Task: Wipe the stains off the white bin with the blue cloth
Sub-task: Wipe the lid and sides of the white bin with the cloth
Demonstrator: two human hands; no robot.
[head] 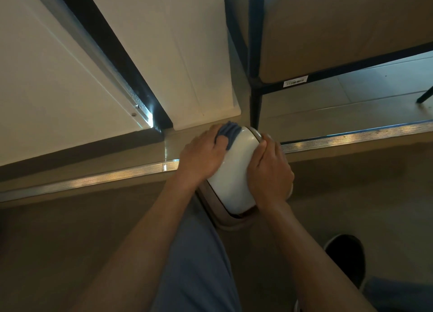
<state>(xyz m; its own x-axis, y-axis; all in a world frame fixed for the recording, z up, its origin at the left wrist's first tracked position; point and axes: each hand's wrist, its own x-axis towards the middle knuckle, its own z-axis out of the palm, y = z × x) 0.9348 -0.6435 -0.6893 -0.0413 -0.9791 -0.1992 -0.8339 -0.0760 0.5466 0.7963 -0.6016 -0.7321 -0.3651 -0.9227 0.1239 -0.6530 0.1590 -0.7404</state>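
The white bin point(235, 171) stands on the floor in the middle of the head view, seen from above, with a brownish rim around its rounded white lid. My left hand point(201, 158) presses the blue cloth point(228, 133) against the bin's far left side; only a bunched part of the cloth shows past my fingers. My right hand point(269, 171) grips the bin's right side and holds it steady.
A metal floor strip point(93, 180) runs across the floor under the bin. White cabinet doors point(164, 54) rise behind it. A dark metal frame leg point(255, 101) with a cardboard box point(339, 30) on it stands just behind on the right. My shoe point(346, 258) is at lower right.
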